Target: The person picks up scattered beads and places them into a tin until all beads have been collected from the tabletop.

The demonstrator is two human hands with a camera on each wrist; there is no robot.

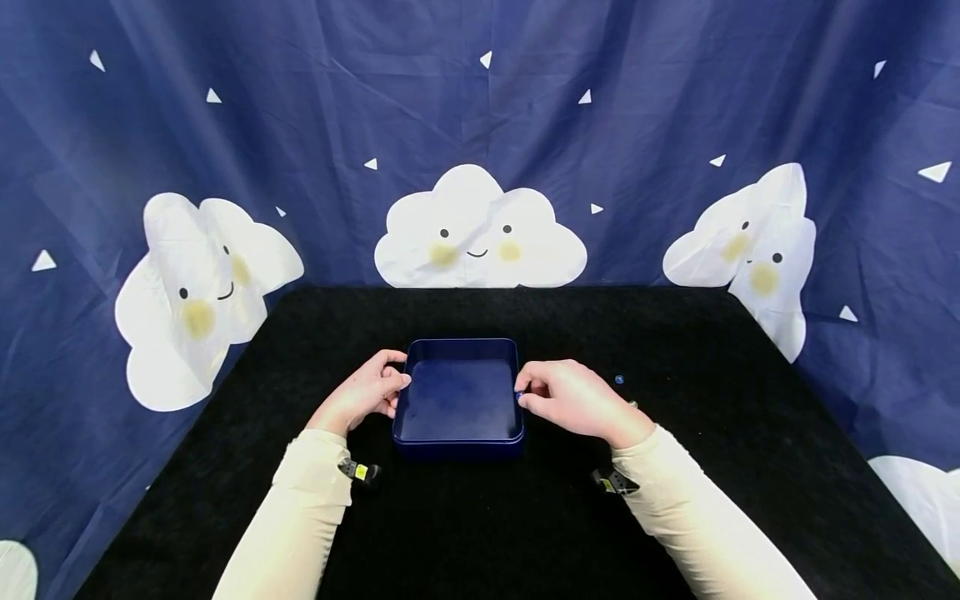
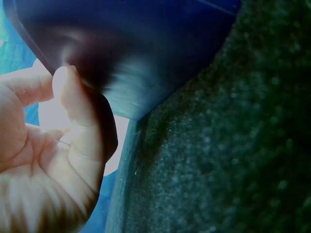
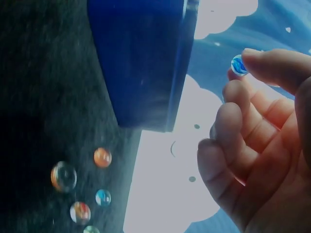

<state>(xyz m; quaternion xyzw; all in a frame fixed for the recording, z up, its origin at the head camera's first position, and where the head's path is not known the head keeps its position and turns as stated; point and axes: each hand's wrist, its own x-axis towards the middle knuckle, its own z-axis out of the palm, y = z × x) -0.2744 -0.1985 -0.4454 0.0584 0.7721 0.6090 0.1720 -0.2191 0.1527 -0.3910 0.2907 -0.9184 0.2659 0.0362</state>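
A shallow square blue box rests on the black cloth, its inside facing up. My left hand grips its left wall, with the thumb at the rim and the other fingers on the outer side; the left wrist view shows the thumb against the box wall. Over the box's right rim, my right hand pinches a small blue glass marble between thumb and forefinger. The remaining right fingers are loosely curled below it.
Several loose marbles lie on the cloth right of the box: an orange one, a clear one, a red-and-white one and a blue one. A blue curtain with white clouds hangs behind the table.
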